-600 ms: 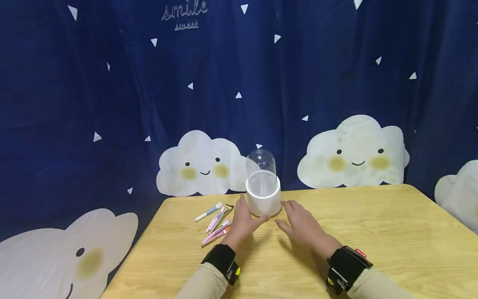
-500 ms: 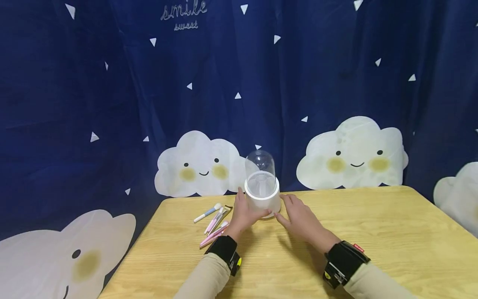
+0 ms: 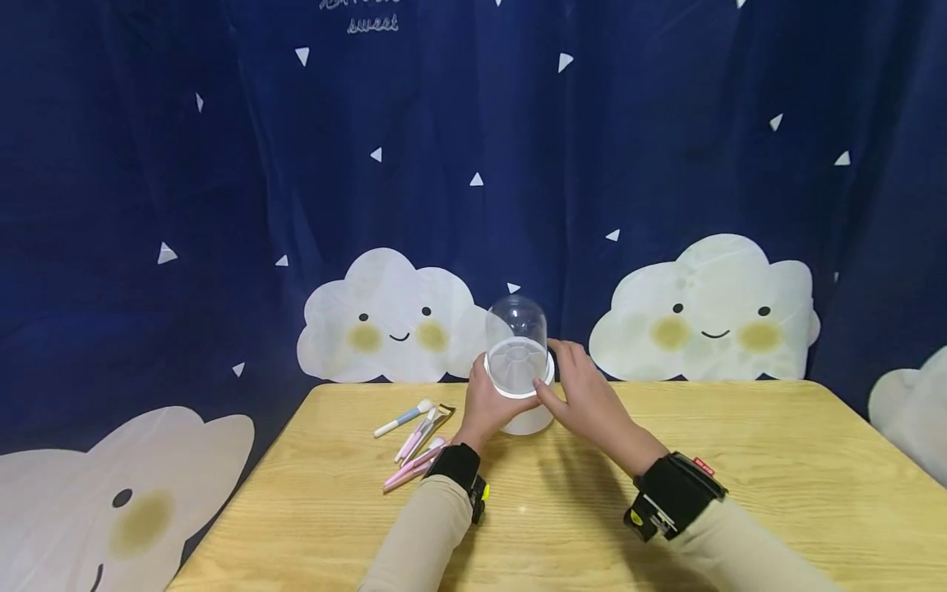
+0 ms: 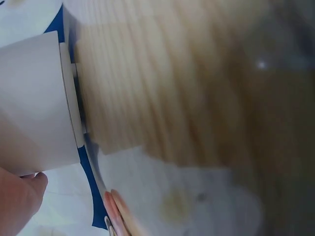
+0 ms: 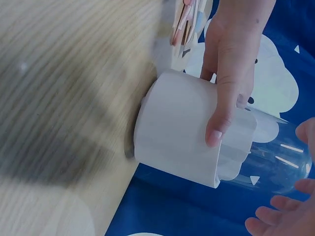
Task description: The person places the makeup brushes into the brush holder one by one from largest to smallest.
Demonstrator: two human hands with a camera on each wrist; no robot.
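A white cylindrical makeup brush holder (image 3: pixel 529 421) with a clear dome lid (image 3: pixel 515 319) stands upright near the table's far edge. My left hand (image 3: pixel 490 409) grips the white base, its thumb across the front just below the rim and its fingers round the left side. The right wrist view shows that thumb pressed on the white wall (image 5: pixel 177 128). On the other side, my right hand (image 3: pixel 588 400) is spread around the dome's lower right, thumb in front and fingers behind. Its fingertips (image 5: pixel 256 226) appear close beside the clear dome (image 5: pixel 283 164).
Several makeup brushes (image 3: pixel 399 418) with pink, blue and white handles lie on the wooden table (image 3: pixel 740 460), left of the left hand. Behind the table hangs a dark blue curtain (image 3: pixel 444 107) with smiling clouds.
My left hand has closed in round the holder's base and moved up to just under the rim. My right hand has risen from beside the base to the dome. The head view has shifted slightly.
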